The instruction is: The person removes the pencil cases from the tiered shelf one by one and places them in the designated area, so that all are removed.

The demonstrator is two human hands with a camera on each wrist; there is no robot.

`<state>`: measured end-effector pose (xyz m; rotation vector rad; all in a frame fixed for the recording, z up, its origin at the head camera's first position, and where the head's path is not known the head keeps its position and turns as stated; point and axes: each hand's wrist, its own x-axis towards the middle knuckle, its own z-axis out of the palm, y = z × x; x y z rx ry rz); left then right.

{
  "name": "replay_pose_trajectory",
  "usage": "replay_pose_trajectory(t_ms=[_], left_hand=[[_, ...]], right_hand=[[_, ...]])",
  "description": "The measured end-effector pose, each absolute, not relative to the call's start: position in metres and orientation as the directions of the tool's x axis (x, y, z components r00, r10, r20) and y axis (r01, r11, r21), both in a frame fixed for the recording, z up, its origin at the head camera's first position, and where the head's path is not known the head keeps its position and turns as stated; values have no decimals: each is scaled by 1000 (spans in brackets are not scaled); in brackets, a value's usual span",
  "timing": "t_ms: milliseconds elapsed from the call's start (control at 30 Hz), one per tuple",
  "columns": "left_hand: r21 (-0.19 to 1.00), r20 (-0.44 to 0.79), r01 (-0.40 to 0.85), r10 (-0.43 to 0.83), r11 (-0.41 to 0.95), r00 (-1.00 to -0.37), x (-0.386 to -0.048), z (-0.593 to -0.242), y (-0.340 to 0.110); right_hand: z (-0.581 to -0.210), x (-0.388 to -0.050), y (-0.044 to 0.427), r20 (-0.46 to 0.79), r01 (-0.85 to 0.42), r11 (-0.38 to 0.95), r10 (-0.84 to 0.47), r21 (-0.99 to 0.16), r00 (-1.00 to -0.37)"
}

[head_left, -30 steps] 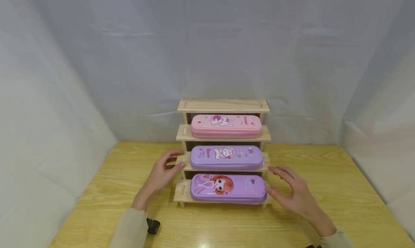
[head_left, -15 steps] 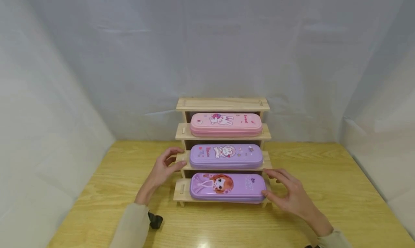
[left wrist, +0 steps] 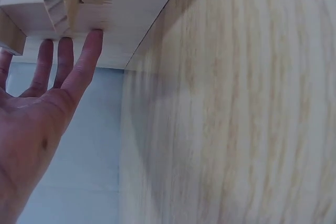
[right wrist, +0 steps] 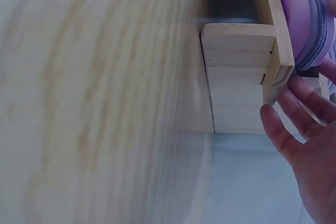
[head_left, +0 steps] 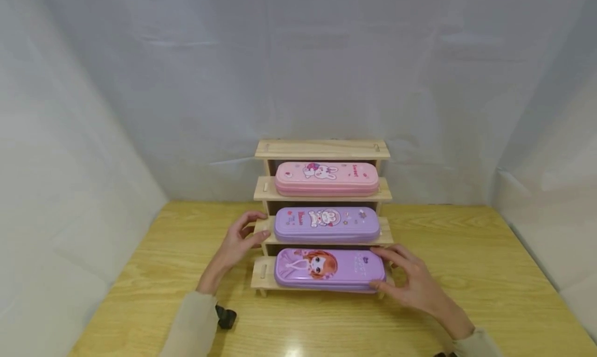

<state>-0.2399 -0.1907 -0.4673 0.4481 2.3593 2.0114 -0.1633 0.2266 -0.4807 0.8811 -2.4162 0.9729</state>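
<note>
A stepped wooden rack (head_left: 322,148) bears three zippered pencil cases. The lowest, a purple pencil case (head_left: 347,274) with a red-haired doll face, lies on the bottom step. My right hand (head_left: 415,280) pinches its right end, thumb at the front edge and index finger at the back. In the right wrist view, other fingers of that hand (right wrist: 323,135) touch the step's end. My left hand (head_left: 235,248) holds the rack's left side at the second step, thumb in front. Three nearly straight fingers (left wrist: 86,59) touch its side panel in the left wrist view.
A lilac pencil case (head_left: 326,225) with a rabbit lies on the second step. Above it is a pink pencil case (head_left: 326,178). The rack stands on a wood-grain table (head_left: 280,331), with pale sheets (head_left: 317,77) behind and at both sides.
My right hand has moved left from beside the rack onto the lowest pencil case's right end, its thumb and index finger now over the edges. The left hand has stayed at the rack's side.
</note>
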Motion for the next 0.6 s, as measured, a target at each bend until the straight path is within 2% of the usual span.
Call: replay_pose_trajectory(t_ms=[300,600], left_hand=[[977,146,173,204,127,-968,-236,-467,-191],[979,136,163,207,123,-969,-236,-468,-190]], right_hand=[[-480,-163,226,501,-650,560,-419,-514,-757],[-481,-155,225,496,-615,562,-371,-552,-785]])
